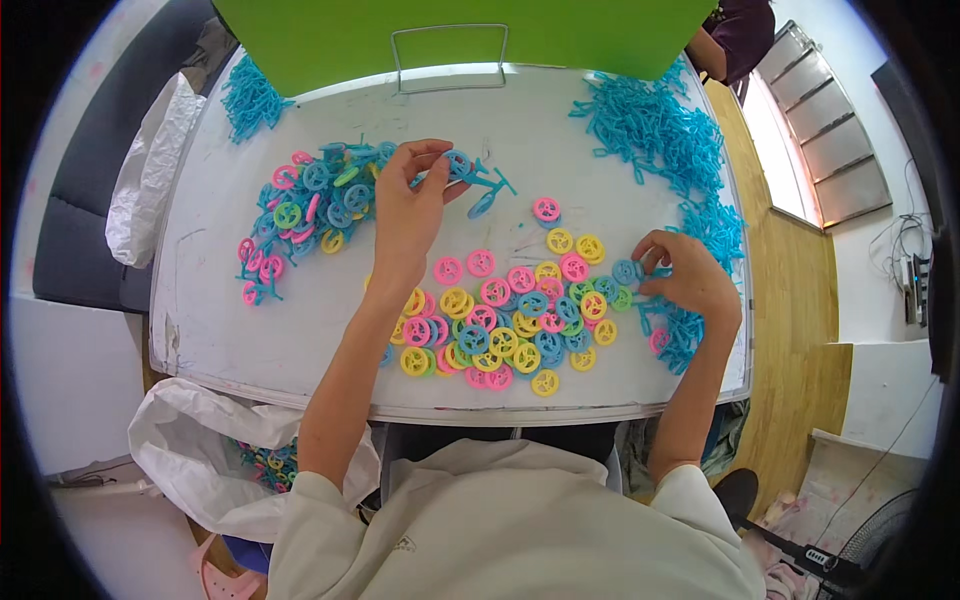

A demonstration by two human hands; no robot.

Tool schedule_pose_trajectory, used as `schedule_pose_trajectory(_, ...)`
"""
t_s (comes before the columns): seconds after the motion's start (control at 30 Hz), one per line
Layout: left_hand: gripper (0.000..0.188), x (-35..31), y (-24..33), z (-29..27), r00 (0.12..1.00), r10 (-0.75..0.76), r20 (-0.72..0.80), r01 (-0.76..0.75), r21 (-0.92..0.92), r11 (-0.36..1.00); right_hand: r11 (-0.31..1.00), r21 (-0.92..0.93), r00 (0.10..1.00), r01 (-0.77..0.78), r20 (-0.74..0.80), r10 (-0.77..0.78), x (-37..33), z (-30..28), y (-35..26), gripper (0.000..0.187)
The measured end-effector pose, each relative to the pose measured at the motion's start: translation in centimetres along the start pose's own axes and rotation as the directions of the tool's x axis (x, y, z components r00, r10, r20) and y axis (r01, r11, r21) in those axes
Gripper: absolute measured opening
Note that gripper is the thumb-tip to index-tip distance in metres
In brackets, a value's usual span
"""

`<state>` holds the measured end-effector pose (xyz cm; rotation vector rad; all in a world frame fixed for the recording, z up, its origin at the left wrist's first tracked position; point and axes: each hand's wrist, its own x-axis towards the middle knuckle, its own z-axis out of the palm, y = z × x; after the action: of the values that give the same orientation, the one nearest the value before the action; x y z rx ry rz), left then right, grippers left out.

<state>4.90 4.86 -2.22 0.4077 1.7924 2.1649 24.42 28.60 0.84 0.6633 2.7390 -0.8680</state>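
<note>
My left hand (415,205) — fingertips closed on a blue toy bike (490,183) above the white table (330,345) | my right hand (695,278) half-curled by a blue wheel (625,272), hold unclear to me | loose wheels (502,343) mid-table — blue parts (655,130) right

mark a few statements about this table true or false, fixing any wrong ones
1. The left hand holds a blue two-wheeled toy. True.
2. The right hand is touching the green panel. False: it is at the right end of the loose wheels, well away from the panel.
3. The green panel stands at the far side of the table. True.
4. The loose wheels are all yellow. False: there are pink, blue and green ones too.
5. The open white sack at lower left holds coloured pieces. True.
</note>
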Motion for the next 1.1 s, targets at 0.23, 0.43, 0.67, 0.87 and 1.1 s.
schedule_pose_trajectory(0.23,0.017,0.1,-0.2,-0.4,0.999,0.025,0.020,-0.025,0.000,1.000,1.000,-0.005,0.998,0.028,-0.058,-0.029,0.0,0.1,0.4,0.029)
schedule_pose_trajectory(0.43,0.019,0.5,0.4,-0.9,0.967,0.251,-0.047,-0.228,0.283,0.932,0.958,0.279,0.996,0.074,-0.073,-0.055,-0.3,-1.2,1.4,0.020)
schedule_pose_trajectory(0.67,0.029,0.6,0.0,-1.0,0.695,0.711,0.106,-0.520,0.756,0.396,0.780,0.599,0.981,0.182,-0.168,-0.100,1.5,0.3,-1.2,0.036)
schedule_pose_trajectory(0.87,0.034,-1.5,-3.3,2.7,0.772,0.431,0.468,-0.636,0.564,0.527,0.641,0.756,0.991,0.134,-0.122,-0.063,2.9,2.5,-2.3,0.022)
schedule_pose_trajectory(1.1,0.021,-1.7,-4.2,3.4,0.806,0.270,0.526,-0.576,0.593,0.563,0.610,0.775,0.982,0.167,-0.186,-0.033,3.5,3.6,-3.0,0.021)
